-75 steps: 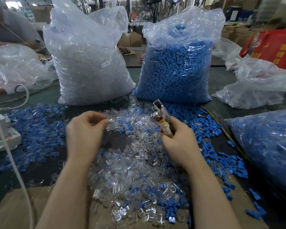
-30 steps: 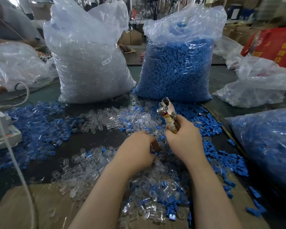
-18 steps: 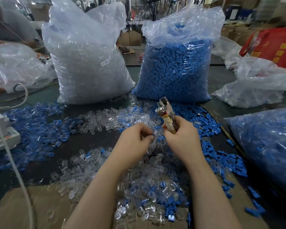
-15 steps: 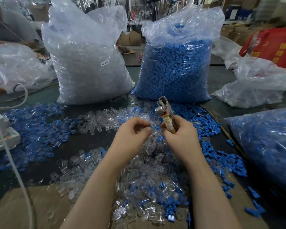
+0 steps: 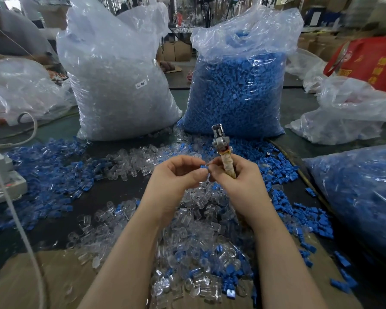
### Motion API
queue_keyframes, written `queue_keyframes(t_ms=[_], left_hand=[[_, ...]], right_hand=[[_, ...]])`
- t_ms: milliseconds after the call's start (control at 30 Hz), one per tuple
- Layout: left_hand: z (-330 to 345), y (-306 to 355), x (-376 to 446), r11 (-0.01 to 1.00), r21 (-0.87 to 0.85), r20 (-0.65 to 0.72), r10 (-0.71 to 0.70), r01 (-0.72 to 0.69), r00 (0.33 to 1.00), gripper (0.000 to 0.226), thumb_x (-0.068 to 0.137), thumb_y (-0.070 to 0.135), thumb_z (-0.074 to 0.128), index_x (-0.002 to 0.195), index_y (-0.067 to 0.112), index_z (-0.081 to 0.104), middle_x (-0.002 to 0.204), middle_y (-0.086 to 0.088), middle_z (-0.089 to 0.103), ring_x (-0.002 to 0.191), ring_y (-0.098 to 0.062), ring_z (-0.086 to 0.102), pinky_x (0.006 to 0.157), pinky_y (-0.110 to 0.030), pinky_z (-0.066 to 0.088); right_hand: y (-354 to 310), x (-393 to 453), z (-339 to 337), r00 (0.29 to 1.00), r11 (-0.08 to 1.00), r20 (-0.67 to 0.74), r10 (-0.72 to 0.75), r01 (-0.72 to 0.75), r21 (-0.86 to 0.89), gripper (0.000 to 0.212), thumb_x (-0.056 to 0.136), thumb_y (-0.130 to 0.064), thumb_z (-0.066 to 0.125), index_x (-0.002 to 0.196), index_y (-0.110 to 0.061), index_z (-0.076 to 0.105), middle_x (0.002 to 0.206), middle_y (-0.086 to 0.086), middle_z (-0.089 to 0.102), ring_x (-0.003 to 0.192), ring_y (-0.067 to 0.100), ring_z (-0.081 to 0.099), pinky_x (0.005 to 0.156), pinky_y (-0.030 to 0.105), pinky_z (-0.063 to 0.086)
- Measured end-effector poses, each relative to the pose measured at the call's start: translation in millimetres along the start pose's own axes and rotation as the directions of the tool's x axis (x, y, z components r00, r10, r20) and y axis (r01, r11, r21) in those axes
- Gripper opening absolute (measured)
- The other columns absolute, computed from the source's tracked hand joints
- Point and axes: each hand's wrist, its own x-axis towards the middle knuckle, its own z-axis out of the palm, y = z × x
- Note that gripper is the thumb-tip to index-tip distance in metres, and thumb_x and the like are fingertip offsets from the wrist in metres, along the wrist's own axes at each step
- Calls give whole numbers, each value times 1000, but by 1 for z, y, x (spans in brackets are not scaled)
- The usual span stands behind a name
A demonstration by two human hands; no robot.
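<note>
Blue piece point(image 5: 203, 167) pinched, two hands: left point(image 5: 176, 175), right point(image 5: 236, 177) gripping one tool point(image 5: 223, 150).

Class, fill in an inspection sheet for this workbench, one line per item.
Surface: dark table, cardboard at near edge.
Job's things: blue piece and tool, both held up.
Clutter: clear pieces and loose blue pieces strewn about.
Hands: left hand pinches the blue piece; right hand grips the tool.
Cables: white cable at left, near a power strip.
Surroundings: clear bag, blue bag, red bag behind.
</note>
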Motion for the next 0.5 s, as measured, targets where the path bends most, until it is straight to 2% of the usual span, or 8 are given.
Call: queue_keyframes(t_ms=[133, 200, 267, 333, 400, 433, 500], left_hand=[[1, 1, -1, 996, 69, -33, 58, -55, 998, 17, 75, 1, 78, 84, 15, 73, 80, -1, 75, 74, -6, 69, 66, -14, 51], [1, 2, -1, 990, 135, -30, 56, -51, 998, 19, 76, 1, 79, 88, 14, 73, 83, -1, 75, 75, -6, 68, 67, -14, 51], [-1, 1, -1, 956, 292, -59, 0, 17, 998, 24, 75, 9, 82, 92, 17, 69, 78, 0, 71, 68, -8, 63, 64, -20, 50], [-3, -1, 0, 809, 578, -93, -70, 112, 993, 25, 73, 22, 85, 87, 23, 64, 69, 5, 62, 58, -8, 54, 59, -25, 45], [-3, -2, -1, 570, 810, -99, -99, 137, 990, 22, 74, 32, 83, 78, 27, 62, 66, 10, 58, 57, -6, 53, 55, -24, 40], [-1, -2, -2, 478, 868, -93, -107, 133, 990, 20, 75, 34, 81, 76, 28, 62, 67, 11, 58, 61, -5, 55, 56, -24, 41], [3, -3, -3, 389, 915, -71, -112, 109, 991, 13, 79, 32, 76, 75, 28, 64, 70, 13, 59, 70, -8, 59, 63, -25, 46]], right_hand=[[1, 1, -1, 999, 1000, 31, 22, -22, 19, 8, 90, -15, 70, 87, -22, 70, 83, 8, 71, 83, 27, 68, 77, 34, 58], [3, 2, -1, 999, 1000, 25, 24, -24, 18, 11, 89, -14, 72, 84, -24, 68, 81, 5, 69, 78, 20, 66, 71, 25, 55], [4, 2, 0, 1000, 1000, -3, 24, -24, 13, 14, 89, -12, 71, 82, -24, 67, 76, 0, 68, 67, 10, 61, 62, 18, 51], [6, 3, 0, 999, 1000, -34, 27, -27, -16, 16, 89, -10, 70, 81, -24, 66, 67, -9, 65, 58, 0, 54, 55, 12, 45], [8, 4, 0, 998, 998, -53, 25, -28, -51, 18, 89, -10, 69, 81, -25, 66, 63, -18, 63, 56, -3, 53, 53, 10, 42], [9, 4, 0, 998, 998, -58, 21, -24, -59, 18, 89, -9, 69, 81, -25, 66, 64, -21, 63, 57, -4, 55, 54, 9, 42], [9, 4, 0, 998, 998, -67, 11, -16, -66, 18, 89, -9, 69, 82, -25, 66, 67, -23, 64, 59, -5, 56, 57, 9, 42]])
